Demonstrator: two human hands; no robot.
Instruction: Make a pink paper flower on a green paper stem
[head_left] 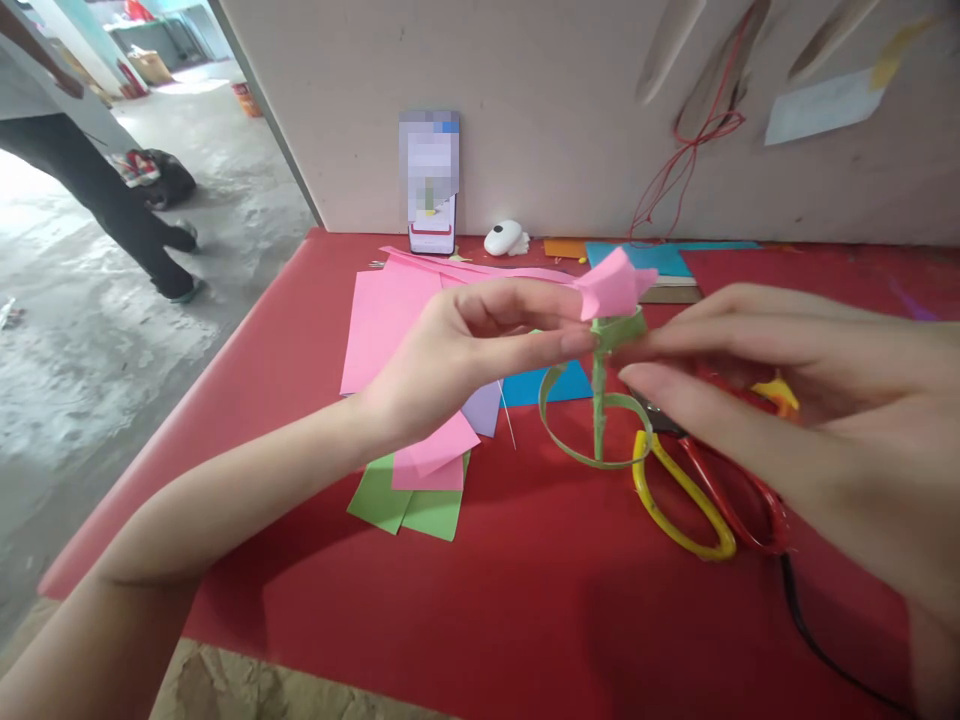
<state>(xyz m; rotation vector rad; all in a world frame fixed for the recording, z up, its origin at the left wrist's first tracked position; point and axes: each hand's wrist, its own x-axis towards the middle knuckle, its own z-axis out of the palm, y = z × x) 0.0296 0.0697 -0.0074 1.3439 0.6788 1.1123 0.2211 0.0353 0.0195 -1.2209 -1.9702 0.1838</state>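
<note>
My left hand [480,340] pinches a paper flower between thumb and fingers, just under its pink paper head [609,285]. The green stem [598,400] points down, and a green paper strip curls in a loop around its lower part. From the other side, my right hand [750,370] has its thumb and fingertips closed in at the green band [622,328] below the head. Some of its fingers are blurred. Scissors [701,550] with one yellow and one red handle lie beneath my right hand, partly hidden by it.
Pink paper [375,320], green paper pieces [431,515] and blue paper [547,388] lie on the red table [450,620]. A phone [433,190] leans on the wall beside a small white object [506,238]. Red cord [694,145] hangs right. A person [97,180] stands at left.
</note>
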